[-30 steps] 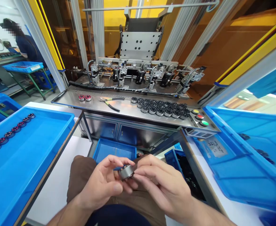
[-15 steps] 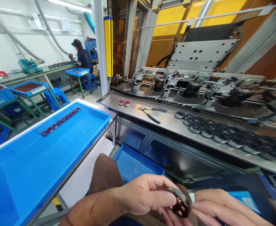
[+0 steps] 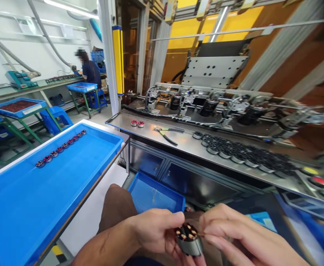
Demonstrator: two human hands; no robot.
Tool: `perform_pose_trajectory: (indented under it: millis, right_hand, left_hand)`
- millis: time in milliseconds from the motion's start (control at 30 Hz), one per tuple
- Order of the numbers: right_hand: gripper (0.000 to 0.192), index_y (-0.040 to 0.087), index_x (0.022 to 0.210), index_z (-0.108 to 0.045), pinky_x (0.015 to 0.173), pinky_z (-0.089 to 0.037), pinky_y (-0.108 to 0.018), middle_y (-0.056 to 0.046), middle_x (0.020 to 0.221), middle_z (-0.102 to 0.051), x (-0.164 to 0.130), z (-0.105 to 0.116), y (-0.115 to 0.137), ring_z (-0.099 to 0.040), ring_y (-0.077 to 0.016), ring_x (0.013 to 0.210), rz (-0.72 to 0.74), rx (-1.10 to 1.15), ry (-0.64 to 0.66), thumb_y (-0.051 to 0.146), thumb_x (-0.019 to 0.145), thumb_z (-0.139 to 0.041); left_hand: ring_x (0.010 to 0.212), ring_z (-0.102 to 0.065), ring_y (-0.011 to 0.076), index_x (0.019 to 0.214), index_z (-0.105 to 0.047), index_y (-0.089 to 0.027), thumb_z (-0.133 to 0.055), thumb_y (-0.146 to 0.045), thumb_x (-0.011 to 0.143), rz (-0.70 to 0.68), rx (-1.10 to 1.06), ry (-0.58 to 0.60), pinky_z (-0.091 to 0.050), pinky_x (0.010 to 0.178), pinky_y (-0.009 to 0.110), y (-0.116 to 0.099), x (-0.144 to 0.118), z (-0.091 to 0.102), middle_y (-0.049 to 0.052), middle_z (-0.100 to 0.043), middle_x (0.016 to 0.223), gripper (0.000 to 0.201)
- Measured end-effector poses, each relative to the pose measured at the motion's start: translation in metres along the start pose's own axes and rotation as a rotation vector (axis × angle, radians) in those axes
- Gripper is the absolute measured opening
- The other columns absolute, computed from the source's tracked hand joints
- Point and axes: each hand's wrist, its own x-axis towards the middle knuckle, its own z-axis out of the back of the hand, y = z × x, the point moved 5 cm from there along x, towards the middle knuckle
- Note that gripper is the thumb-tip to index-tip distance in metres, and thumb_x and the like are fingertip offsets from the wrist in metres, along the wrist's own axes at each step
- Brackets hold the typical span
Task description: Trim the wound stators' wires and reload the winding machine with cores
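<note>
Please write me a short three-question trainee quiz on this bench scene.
1. True or false: both hands hold the small motor.
2. Which tool lies on the steel bench? A) hammer B) pliers C) file
3. Fill in: a row of parts sits in the ____ tray.

Key: 1 true: left hand and right hand both have a grip on it. 2 B. 3 blue.
</note>
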Motion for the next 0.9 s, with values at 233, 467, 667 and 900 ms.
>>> perform_pose_trajectory:
  millis: [233, 467, 667, 900]
  right_hand:
    - [0.016, 0.018, 0.083, -0.064, 0.06, -0.052, -0.021, -0.002, 0.074, -0.065, 0.002, 0.01, -0.008, -0.062, -0.0118, 0.065, -0.216, -0.057, -0.174, 0.01, 0.093, -0.055]
    - [0.016, 0.016, 0.082, -0.063, 0.059, -0.05, -0.023, -0.003, 0.073, -0.064, 0.002, 0.01, -0.016, -0.059, -0.0115, 0.065, -0.176, 0.112, -0.196, 0.014, 0.095, -0.056]
    - [0.013, 0.013, 0.088, -0.065, 0.061, -0.05, -0.021, -0.005, 0.075, -0.064, 0.005, 0.019, -0.014, -0.06, -0.0116, 0.069, -0.056, 0.12, -0.162, 0.015, 0.097, -0.055]
    - [0.014, 0.014, 0.081, -0.064, 0.062, -0.048, -0.021, -0.003, 0.074, -0.064, -0.003, 0.025, -0.022, -0.059, -0.0107, 0.067, -0.164, 0.028, -0.288, 0.01, 0.093, -0.058]
  left_hand:
    - [0.08, -0.074, 0.0157, 0.113, -0.067, -0.024, -0.075, -0.027, 0.083, -0.529, 0.136, -0.312, -0.057, 0.066, 0.023, -0.045, -0.016, -0.015, 0.005, -0.071, 0.103, 0.031]
    - [0.108, -0.069, 0.0224, 0.107, -0.069, -0.021, -0.073, -0.047, 0.083, -0.543, 0.013, -0.28, -0.053, 0.091, 0.03, -0.058, -0.01, -0.008, 0.006, -0.074, 0.106, 0.035]
    - [0.06, -0.074, 0.0249, 0.099, -0.07, -0.006, -0.04, -0.063, 0.094, -0.062, 0.014, 0.039, -0.054, 0.05, 0.027, -0.032, 0.003, -0.014, 0.015, -0.076, 0.071, 0.064]
    - [0.082, -0.073, 0.0152, 0.119, -0.061, -0.03, -0.073, -0.021, 0.084, -0.533, 0.271, -0.319, -0.056, 0.066, 0.021, -0.061, -0.005, -0.016, 0.002, -0.07, 0.107, 0.038]
